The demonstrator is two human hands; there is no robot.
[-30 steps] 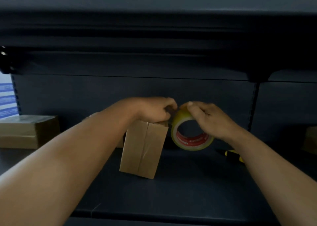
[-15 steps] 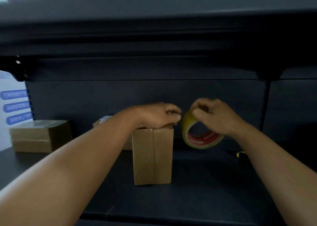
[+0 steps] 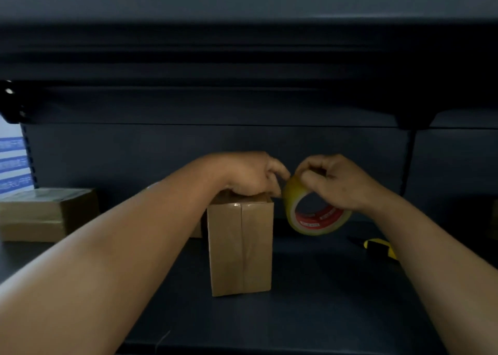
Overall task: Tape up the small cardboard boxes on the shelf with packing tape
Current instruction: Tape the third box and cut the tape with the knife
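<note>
A small cardboard box stands upright in the middle of the dark shelf, with a taped seam down its front. My left hand rests on the box's top, its fingers reaching right to the tape roll. My right hand grips the yellowish packing tape roll with a red core label, held in the air just right of the box's top, fingers curled over the rim. Whether my left fingertips pinch the tape end is unclear.
A flat taped cardboard box lies at the shelf's left end. Another box is partly hidden behind my left arm. A yellow-and-black utility knife lies on the shelf under my right wrist. A low upper shelf hangs overhead.
The box went from tilted to standing straight. The tape roll shifted slightly right and up with my right hand, while my left hand stayed on the box top.
</note>
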